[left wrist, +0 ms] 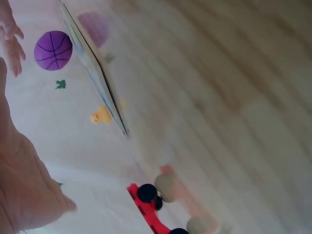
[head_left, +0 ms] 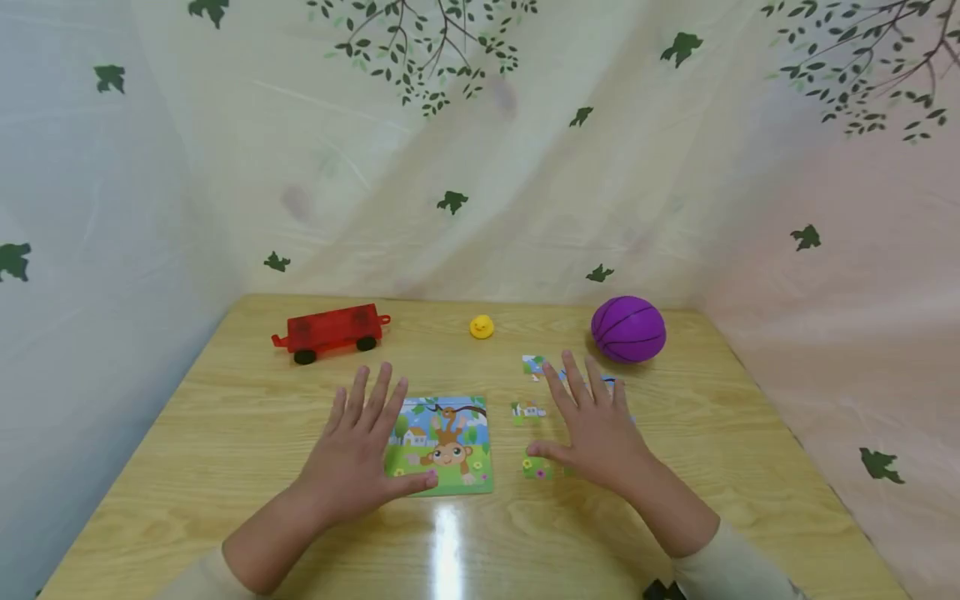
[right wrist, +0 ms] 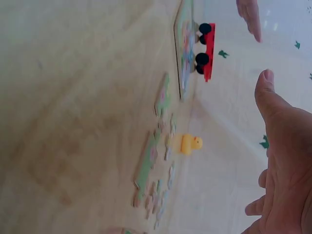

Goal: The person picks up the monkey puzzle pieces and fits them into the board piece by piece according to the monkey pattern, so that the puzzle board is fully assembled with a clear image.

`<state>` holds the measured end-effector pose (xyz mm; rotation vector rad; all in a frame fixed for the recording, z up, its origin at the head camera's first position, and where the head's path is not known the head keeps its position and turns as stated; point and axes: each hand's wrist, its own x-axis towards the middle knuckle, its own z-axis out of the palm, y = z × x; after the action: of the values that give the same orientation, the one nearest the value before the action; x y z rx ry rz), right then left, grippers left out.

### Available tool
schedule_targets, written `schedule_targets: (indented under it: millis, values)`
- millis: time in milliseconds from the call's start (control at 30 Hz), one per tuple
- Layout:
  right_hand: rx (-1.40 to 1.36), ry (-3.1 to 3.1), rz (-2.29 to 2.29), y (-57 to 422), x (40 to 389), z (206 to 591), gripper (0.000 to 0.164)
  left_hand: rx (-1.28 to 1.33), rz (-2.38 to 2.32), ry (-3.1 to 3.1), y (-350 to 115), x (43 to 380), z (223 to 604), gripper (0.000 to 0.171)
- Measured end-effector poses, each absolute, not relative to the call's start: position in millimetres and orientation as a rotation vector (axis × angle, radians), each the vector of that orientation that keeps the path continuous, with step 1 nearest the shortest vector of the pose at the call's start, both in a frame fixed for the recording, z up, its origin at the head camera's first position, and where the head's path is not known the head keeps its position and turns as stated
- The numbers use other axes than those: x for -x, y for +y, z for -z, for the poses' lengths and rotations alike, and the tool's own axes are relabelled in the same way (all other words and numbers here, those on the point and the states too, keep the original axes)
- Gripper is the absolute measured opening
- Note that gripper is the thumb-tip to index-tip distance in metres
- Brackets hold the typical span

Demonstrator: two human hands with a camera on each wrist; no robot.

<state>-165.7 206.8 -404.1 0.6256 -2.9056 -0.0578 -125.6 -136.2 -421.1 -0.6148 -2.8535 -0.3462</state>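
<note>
Picture board [head_left: 463, 450]: brown monkey on blue sky and green ground, with green lower edge. Puzzle pieces [head_left: 529, 412]: blue, white and green, one dotted with yellow and pink flowers. Wagon [head_left: 334, 331]: red; wheels [head_left: 305, 357] black. Duck [head_left: 482, 327]: plain yellow. Ball [head_left: 628, 330]: purple, lined in black. Surface [head_left: 225, 433]: yellowish wood grain. Backdrop [head_left: 337, 183]: cream, printed with dark-green birds and leafy brown branches. Sleeves [head_left: 727, 562]: pale beige.

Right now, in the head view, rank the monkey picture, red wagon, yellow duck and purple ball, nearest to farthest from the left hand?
1. Monkey picture: partly hidden by the left hand.
2. Red wagon: back left.
3. Yellow duck: back middle.
4. Purple ball: back right.
</note>
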Motion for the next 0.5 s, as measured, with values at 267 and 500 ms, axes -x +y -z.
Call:
schedule_targets:
  millis: [267,500]
  values:
    - [-0.667,-3.03,-0.053,221,208,395,0.103,0.812,0.412,-2.946,-157,143,428,0.122]
    - [-0.789,-3.127,-0.235,229,252,395,0.096,0.851,0.536,-3.138,-163,152,429,0.115]
